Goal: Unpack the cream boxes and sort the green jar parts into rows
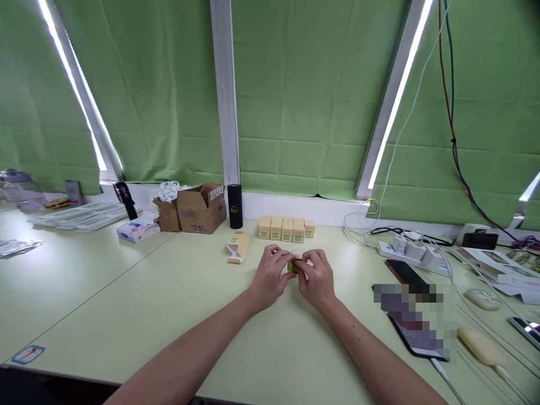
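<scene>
My left hand (270,279) and my right hand (317,278) meet over the middle of the table (270,349). Between their fingertips is a small yellow-green object (291,266), mostly covered, so its kind does not show. Something whitish (296,253) appears just behind the fingers. Both hands are closed in a pinch on the object. Beyond them stands a row of several small tan boxes (287,229) with green labels. Left of the row, an open tan box (238,247) lies on its side, its mouth facing me.
At the back left are an open cardboard box (200,212), a black cylinder (235,206), a tissue pack (138,229) and a handheld fan (125,200). On the right lie a tablet-like device (411,326), a phone (407,275), a power strip (413,256), a mouse (483,298) and cables.
</scene>
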`<state>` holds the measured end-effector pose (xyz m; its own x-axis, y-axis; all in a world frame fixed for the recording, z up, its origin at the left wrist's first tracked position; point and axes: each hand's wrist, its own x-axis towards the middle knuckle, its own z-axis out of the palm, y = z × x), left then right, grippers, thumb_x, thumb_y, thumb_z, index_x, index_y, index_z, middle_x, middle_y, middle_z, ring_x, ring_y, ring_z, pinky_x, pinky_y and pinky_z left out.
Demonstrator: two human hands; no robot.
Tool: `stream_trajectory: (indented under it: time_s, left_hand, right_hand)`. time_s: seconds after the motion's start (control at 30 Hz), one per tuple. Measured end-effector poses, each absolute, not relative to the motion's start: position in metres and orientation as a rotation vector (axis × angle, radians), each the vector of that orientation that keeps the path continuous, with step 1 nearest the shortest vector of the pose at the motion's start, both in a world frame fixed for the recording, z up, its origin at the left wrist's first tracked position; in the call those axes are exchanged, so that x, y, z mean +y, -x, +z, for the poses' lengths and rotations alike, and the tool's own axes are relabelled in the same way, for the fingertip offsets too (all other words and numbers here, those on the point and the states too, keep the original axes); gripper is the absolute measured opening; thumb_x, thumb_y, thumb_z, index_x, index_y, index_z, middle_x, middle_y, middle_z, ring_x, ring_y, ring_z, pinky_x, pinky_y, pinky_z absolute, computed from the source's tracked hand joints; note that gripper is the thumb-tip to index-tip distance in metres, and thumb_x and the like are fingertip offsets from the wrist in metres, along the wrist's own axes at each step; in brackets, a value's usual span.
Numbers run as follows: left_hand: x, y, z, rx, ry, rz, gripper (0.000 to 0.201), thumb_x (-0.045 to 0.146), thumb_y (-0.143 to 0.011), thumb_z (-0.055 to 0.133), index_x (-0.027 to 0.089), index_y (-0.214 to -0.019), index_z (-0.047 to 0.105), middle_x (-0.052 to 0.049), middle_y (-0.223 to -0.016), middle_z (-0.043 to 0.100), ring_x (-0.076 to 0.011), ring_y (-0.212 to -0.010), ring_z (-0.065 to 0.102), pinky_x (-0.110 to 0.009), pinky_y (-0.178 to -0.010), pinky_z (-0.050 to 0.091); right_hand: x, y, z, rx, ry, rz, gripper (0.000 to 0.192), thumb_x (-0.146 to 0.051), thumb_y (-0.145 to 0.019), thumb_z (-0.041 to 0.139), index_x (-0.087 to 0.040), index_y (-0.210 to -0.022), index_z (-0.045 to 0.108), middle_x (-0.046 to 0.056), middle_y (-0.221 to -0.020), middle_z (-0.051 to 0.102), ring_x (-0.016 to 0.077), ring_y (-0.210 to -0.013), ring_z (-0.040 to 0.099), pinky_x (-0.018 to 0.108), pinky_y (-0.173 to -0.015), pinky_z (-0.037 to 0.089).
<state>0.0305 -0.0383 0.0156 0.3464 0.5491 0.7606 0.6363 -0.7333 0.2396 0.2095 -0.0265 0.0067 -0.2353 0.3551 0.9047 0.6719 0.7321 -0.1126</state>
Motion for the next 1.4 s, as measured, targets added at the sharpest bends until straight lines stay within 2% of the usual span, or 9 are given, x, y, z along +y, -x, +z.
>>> stream_trajectory:
  time_s: [0.37,0.7,1.4]
  left_hand:
    - [-0.0402,-0.0311,0.0178,-1.041,2.461,-1.298,0.041,0.015,-0.090,0.070,0.022,-0.129,0.062,-0.010,-0.117,0.069,-0.0313,-0.115,0.049,-0.050,-0.098,0.051]
    - [-0.0417,-0.0336,0.0197,-1.074,2.408,-1.288,0.040,0.015,-0.091,0.069,0.022,-0.129,0.062,-0.010,-0.116,0.069,-0.0302,-0.114,0.049,-0.048,-0.096,0.052]
    - [-0.0385,-0.0323,0.0190,-1.111,2.367,-1.318,0.037,0.017,-0.091,0.069,0.023,-0.127,0.065,-0.010,-0.113,0.071,-0.0309,-0.113,0.052,-0.049,-0.093,0.053]
  right_hand:
    - [-0.0244,-0.2087,0.0041,-1.848,0.829,-0.333,0.019,-0.004,-0.085,0.060,-0.021,-0.086,0.069,0.007,-0.088,0.058,0.0235,-0.090,0.050,0.034,-0.068,0.044]
    - [-0.0244,-0.2083,0.0060,-1.866,0.812,-0.307,0.019,-0.004,-0.090,0.057,-0.021,-0.084,0.064,0.005,-0.080,0.058,0.0222,-0.084,0.048,0.034,-0.068,0.041]
    - [-0.0256,-0.2069,0.0069,-1.894,0.791,-0.350,0.020,-0.006,-0.094,0.055,-0.021,-0.083,0.063,0.004,-0.078,0.057,0.0208,-0.079,0.047,0.034,-0.067,0.039]
